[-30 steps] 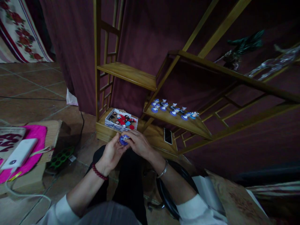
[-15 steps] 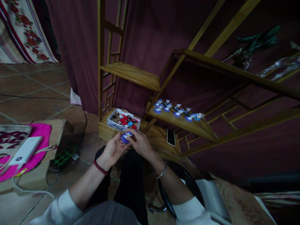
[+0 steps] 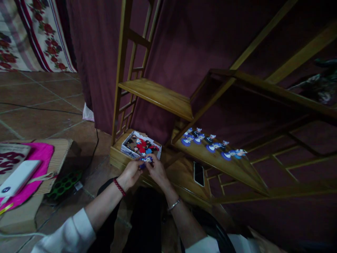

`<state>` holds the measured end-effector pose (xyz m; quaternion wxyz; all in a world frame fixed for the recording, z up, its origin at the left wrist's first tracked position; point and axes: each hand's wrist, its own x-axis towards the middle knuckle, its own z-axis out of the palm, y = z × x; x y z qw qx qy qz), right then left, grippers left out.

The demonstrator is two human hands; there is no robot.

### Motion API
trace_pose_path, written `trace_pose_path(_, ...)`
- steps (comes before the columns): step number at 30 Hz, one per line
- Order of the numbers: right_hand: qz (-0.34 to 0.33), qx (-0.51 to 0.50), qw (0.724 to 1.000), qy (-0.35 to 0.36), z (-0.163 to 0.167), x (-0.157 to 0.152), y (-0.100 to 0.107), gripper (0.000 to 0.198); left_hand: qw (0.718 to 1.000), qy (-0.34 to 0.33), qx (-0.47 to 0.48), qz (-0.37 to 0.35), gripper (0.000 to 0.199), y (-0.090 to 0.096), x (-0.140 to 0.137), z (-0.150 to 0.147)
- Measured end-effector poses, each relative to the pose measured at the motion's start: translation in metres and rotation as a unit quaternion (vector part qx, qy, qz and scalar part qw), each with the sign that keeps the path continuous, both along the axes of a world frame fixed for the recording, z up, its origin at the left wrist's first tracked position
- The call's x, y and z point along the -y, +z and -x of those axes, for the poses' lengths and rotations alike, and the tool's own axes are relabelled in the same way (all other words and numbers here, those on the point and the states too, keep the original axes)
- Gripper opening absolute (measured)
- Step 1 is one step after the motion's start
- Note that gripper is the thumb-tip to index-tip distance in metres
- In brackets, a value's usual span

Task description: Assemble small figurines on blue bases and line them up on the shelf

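Blue and white, a small figurine on a round base is pinched between both hands, just in front of the low shelf of a wooden rack. The left hand, with a red bead bracelet at the wrist, closes its fingertips on the figurine's left side. The right hand, with a metal bangle, closes on the right side, thumb and fingers pressed to the piece. The figurine is small and partly hidden by the fingers, so its detail cannot be told.

Just behind the hands, an open box sits on the low shelf, holding a jumble of red, black and blue pieces, too tangled to count. To the right, a phone lies flat on the same shelf.

On the next shelf up, to the right, a row of figurines stands on blue bases. About eight can be made out, though the far ones blur together. One more shelf above, to the left, is bare wood.

Handling a piece this small likely goes best with a light grip on the base rather than the thin upper parts, both hands kept close together and steady.

On the far left, a white power bank rests on a pink cloth.
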<state>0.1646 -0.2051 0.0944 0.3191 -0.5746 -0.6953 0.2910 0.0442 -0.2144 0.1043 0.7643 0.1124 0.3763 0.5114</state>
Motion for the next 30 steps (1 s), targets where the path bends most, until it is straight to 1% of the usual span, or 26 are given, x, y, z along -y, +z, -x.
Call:
trace_pose_path(2,-0.002,-0.011,1.0,-0.017,-0.003,-0.024,-0.015,0.028,0.999,-0.004,-0.045,-0.014,0.024,-0.006,-0.024,-0.007)
trace_pose_path(4,0.0,-0.023,0.999,-0.047,-0.006,-0.047,-0.03,0.03,0.992,-0.012,-0.119,-0.028,0.027,-0.013,-0.047,-0.014)
trace_pose_path(6,0.019,-0.038,0.997,-0.068,-0.009,-0.068,-0.046,0.03,0.981,-0.019,-0.189,-0.038,0.03,-0.023,-0.068,-0.021)
trace_pose_path(9,0.056,-0.048,0.993,-0.089,-0.013,-0.093,-0.067,0.03,0.968,-0.025,-0.248,-0.045,0.032,-0.043,-0.092,-0.028)
trace_pose_path(12,0.08,-0.034,0.991,-0.105,-0.017,-0.109,-0.084,0.031,0.945,-0.042,-0.318,-0.066,0.027,-0.063,-0.109,-0.031)
trace_pose_path(15,0.103,-0.007,0.988,-0.119,-0.021,-0.119,-0.096,0.031,0.91,-0.065,-0.396,-0.099,0.018,-0.078,-0.121,-0.029)
trace_pose_path(19,0.125,0.005,0.985,-0.123,-0.023,-0.126,-0.108,0.029,0.861,-0.093,-0.477,-0.15,0.013,-0.086,-0.125,-0.023)
trace_pose_path(23,0.153,0.034,0.983,-0.099,-0.021,-0.129,-0.112,0.026,0.823,-0.112,-0.531,-0.168,0.015,-0.092,-0.124,-0.02)
trace_pose_path(26,0.162,0.056,0.983,-0.064,-0.018,-0.132,-0.111,0.026,0.803,-0.122,-0.559,-0.169,0.016,-0.094,-0.127,-0.016)
trace_pose_path(30,0.159,0.104,0.982,-0.004,-0.01,-0.139,-0.105,0.028,0.774,-0.13,-0.594,-0.176,0.011,-0.09,-0.132,-0.009)
